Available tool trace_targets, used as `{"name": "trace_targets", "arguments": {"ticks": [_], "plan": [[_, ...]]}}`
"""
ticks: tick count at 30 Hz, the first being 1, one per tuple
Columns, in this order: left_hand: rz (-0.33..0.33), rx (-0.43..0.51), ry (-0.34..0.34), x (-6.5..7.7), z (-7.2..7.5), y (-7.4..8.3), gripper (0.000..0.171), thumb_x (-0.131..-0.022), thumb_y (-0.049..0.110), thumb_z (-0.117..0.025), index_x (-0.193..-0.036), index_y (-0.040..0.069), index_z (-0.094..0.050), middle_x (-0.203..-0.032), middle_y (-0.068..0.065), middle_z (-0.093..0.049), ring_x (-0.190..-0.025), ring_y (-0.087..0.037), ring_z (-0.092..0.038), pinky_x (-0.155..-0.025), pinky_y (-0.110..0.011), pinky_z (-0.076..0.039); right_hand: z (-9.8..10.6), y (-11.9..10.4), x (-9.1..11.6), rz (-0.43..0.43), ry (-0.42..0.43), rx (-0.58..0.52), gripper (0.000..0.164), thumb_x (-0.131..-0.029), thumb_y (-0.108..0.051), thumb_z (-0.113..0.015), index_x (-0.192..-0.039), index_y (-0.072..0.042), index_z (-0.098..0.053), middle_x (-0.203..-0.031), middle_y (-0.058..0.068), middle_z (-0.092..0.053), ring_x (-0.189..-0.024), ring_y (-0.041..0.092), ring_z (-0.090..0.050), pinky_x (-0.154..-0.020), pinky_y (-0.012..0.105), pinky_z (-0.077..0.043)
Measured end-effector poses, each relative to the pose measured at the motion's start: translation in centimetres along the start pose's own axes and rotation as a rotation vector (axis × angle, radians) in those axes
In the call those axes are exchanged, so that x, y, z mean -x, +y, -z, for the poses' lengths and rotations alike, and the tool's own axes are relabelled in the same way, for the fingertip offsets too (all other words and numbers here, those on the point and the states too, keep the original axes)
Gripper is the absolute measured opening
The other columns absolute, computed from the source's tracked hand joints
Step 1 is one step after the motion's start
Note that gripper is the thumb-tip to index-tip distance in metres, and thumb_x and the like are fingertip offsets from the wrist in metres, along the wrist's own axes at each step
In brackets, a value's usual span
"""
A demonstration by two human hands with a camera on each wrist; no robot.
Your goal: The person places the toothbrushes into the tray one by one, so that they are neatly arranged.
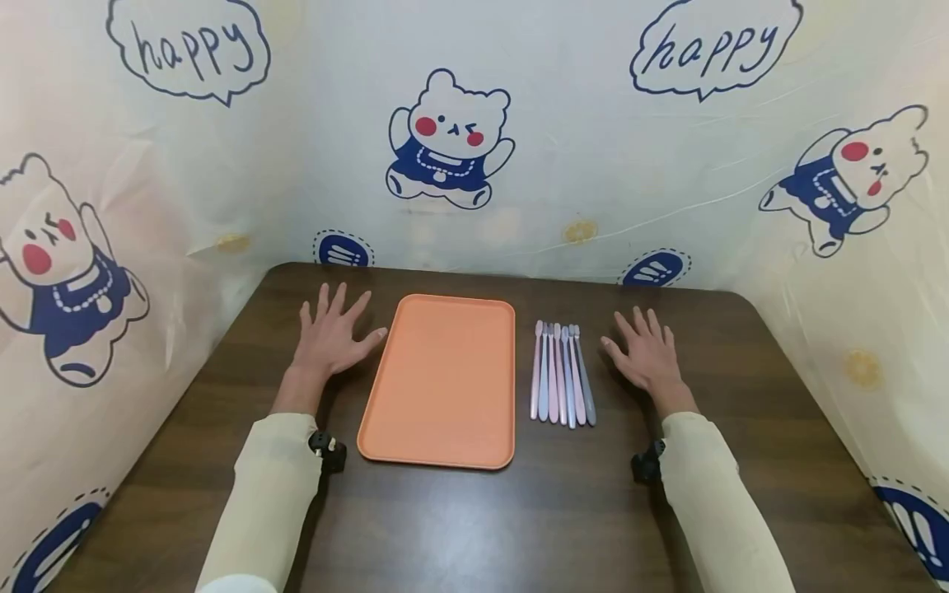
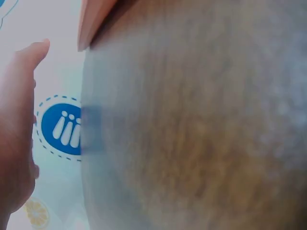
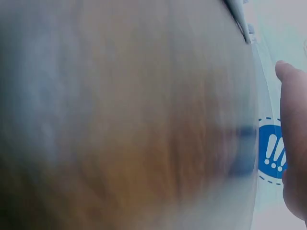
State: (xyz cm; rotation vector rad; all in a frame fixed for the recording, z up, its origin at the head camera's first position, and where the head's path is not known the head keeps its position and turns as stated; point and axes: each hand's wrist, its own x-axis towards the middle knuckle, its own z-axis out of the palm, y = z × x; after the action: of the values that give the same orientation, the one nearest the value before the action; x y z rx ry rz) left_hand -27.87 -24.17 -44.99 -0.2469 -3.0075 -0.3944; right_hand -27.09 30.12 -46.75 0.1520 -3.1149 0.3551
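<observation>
My left hand point(image 1: 331, 333) lies palm down on the table with its fingers spread. Its thumb tip is right at the left edge of an orange rectangular tray point(image 1: 445, 379). In the left wrist view the same hand point(image 2: 17, 129) shows side-on, and a corner of the tray point(image 2: 93, 21) comes in at the top. My right hand point(image 1: 643, 352) also rests on the table, fingers spread, holding nothing. Beside its thumb, several pink, lilac and blue toothbrushes point(image 1: 562, 375) lie in a row, heads toward the far edge. One toothbrush end point(image 3: 238, 19) shows in the right wrist view.
Both hands rest on a dark brown wooden table point(image 1: 460, 527). A pale sheet point(image 1: 563, 165) with printed bears and the word "happy" hangs behind and along both sides. Each wrist carries a small black camera, one point(image 1: 327, 451) on the left and another point(image 1: 648, 463) on the right.
</observation>
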Motion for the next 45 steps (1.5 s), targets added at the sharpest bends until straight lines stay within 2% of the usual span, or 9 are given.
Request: {"name": "trace_targets", "arguments": {"ticks": [6, 12, 16, 22, 28, 31, 35, 39, 45], "plan": [[0.005, 0.028, -0.070, 0.2, 0.6, 1.2, 0.088, -0.094, 0.065, -0.051, -0.164, 0.020, -0.020, -0.169, -0.027, -0.010, -0.156, -0.053, -0.003, -0.118, -0.076, -0.009, 0.3, -0.5, 0.3, -0.005, -0.013, -0.021, 0.083, -0.101, -0.067, -0.029, -0.163, -0.012, -0.022, -0.170, 0.026, -0.005, -0.157, 0.050, 0.002, -0.122, 0.071, -0.002], [0.082, 0.201, -0.196, 0.9, 0.7, 2.1, 0.085, -0.097, 0.056, -0.054, -0.163, 0.013, -0.022, -0.167, -0.028, -0.020, -0.153, -0.052, -0.018, -0.116, -0.074, -0.022, 0.6, -1.5, 0.9, -0.001, -0.009, -0.055, 0.083, -0.101, -0.067, -0.031, -0.163, -0.013, -0.021, -0.170, 0.026, -0.004, -0.157, 0.050, 0.002, -0.122, 0.071, -0.005], [0.131, 0.319, -0.227, 1.3, 0.4, 2.3, 0.084, -0.097, 0.053, -0.055, -0.162, 0.010, -0.025, -0.166, -0.027, -0.023, -0.152, -0.049, -0.023, -0.118, -0.070, -0.024, 1.0, -2.4, 1.5, 0.001, -0.024, -0.103, 0.082, -0.101, -0.065, -0.033, -0.162, -0.010, -0.024, -0.170, 0.027, -0.005, -0.156, 0.051, 0.001, -0.121, 0.071, -0.007], [0.145, 0.442, -0.226, 2.0, 0.0, 2.9, 0.078, -0.097, 0.047, -0.061, -0.158, 0.005, -0.035, -0.160, -0.026, -0.038, -0.148, -0.046, -0.035, -0.118, -0.064, -0.031, 0.9, -3.9, 2.1, -0.018, -0.082, -0.170, 0.077, -0.103, -0.058, -0.039, -0.158, -0.006, -0.034, -0.168, 0.028, -0.014, -0.154, 0.052, -0.013, -0.121, 0.070, -0.016], [0.151, 0.497, -0.220, 2.4, -0.3, 3.4, 0.068, -0.096, 0.034, -0.066, -0.151, -0.001, -0.045, -0.140, -0.026, -0.059, -0.119, -0.037, -0.061, -0.103, -0.052, -0.052, 0.8, -5.2, 2.7, -0.034, -0.111, -0.214, 0.064, -0.104, -0.045, -0.048, -0.151, -0.002, -0.046, -0.158, 0.028, -0.038, -0.144, 0.048, -0.036, -0.116, 0.067, -0.031], [0.154, 0.516, -0.219, 2.4, -0.3, 3.8, 0.060, -0.096, 0.027, -0.067, -0.146, -0.004, -0.051, -0.133, -0.025, -0.063, -0.111, -0.035, -0.064, -0.096, -0.048, -0.056, 1.0, -5.5, 2.9, -0.054, -0.112, -0.249, 0.054, -0.105, -0.037, -0.050, -0.145, -0.001, -0.052, -0.148, 0.027, -0.050, -0.134, 0.044, -0.048, -0.113, 0.063, -0.038], [0.158, 0.524, -0.203, 2.3, -0.2, 4.4, 0.049, -0.096, 0.016, -0.066, -0.139, -0.006, -0.057, -0.127, -0.026, -0.066, -0.109, -0.035, -0.066, -0.093, -0.047, -0.057, 1.3, -5.8, 2.9, -0.081, -0.145, -0.302, 0.043, -0.105, -0.030, -0.052, -0.136, -0.002, -0.059, -0.134, 0.024, -0.062, -0.117, 0.037, -0.059, -0.106, 0.058, -0.047], [0.164, 0.511, -0.179, 2.2, -0.4, 4.9, 0.043, -0.095, 0.010, -0.064, -0.135, -0.007, -0.060, -0.120, -0.026, -0.069, -0.105, -0.034, -0.067, -0.090, -0.046, -0.058, 1.6, -5.9, 2.9, -0.097, -0.196, -0.321, 0.038, -0.103, -0.030, -0.056, -0.128, -0.001, -0.063, -0.123, 0.022, -0.067, -0.104, 0.033, -0.061, -0.098, 0.053, -0.052], [0.198, 0.530, -0.161, 1.9, -0.8, 4.7, 0.041, -0.094, 0.010, -0.064, -0.132, -0.006, -0.064, -0.113, -0.024, -0.071, -0.097, -0.029, -0.068, -0.082, -0.038, -0.058, 1.7, -6.2, 2.9, -0.126, -0.251, -0.332, 0.033, -0.101, -0.027, -0.061, -0.122, -0.002, -0.065, -0.117, 0.020, -0.068, -0.099, 0.029, -0.062, -0.092, 0.047, -0.054]]}}
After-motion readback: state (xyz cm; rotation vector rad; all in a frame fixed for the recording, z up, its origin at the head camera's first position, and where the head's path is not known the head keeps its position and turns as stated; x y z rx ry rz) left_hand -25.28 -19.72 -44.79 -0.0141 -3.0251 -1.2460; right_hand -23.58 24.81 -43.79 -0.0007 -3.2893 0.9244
